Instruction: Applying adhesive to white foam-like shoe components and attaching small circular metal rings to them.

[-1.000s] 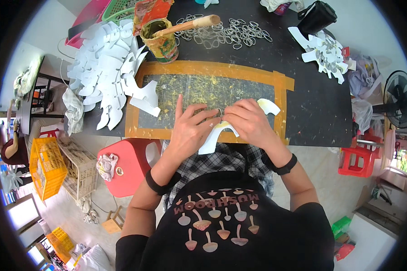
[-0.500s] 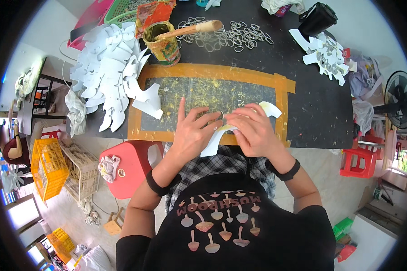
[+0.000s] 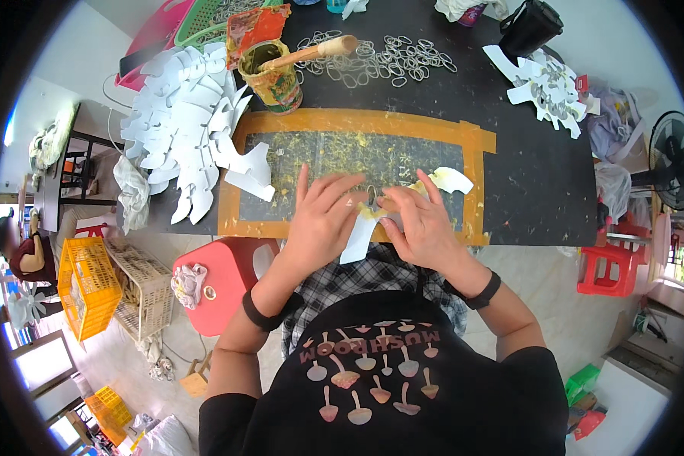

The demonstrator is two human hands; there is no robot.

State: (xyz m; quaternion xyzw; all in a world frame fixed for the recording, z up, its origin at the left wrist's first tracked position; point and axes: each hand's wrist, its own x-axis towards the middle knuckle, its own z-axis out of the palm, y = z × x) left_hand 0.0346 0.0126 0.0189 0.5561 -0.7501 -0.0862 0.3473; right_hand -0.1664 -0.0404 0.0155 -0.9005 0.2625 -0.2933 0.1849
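A curved white cut-out piece (image 3: 357, 242), smeared with yellowish glue near its middle, lies bent across the near edge of the taped work panel (image 3: 304, 156). A small metal ring (image 3: 371, 194) stands at its glued middle, between my hands. My left hand (image 3: 324, 220) pinches the piece beside the ring, thumb side inward, with its outermost finger stretched out. From the other side my right hand (image 3: 422, 228) grips the piece, one finger raised. Its fingertips are close to the ring, and they partly hide the piece. The far end of the piece rests on the panel.
Stacked white pieces (image 3: 186, 114) lie at left, beside a glue-stained tin (image 3: 275, 83) with a wooden-handled brush (image 3: 319, 52) across it. Loose metal rings (image 3: 410, 59) lie behind. At right are white pieces with rings (image 3: 549, 90) and a black cup (image 3: 530, 32). A red stool (image 3: 224, 285) stands left.
My fingers have spread and shifted slightly around the ring, which shows more plainly now. The white piece is bent more sharply at its middle, and my right hand has moved a little lower.
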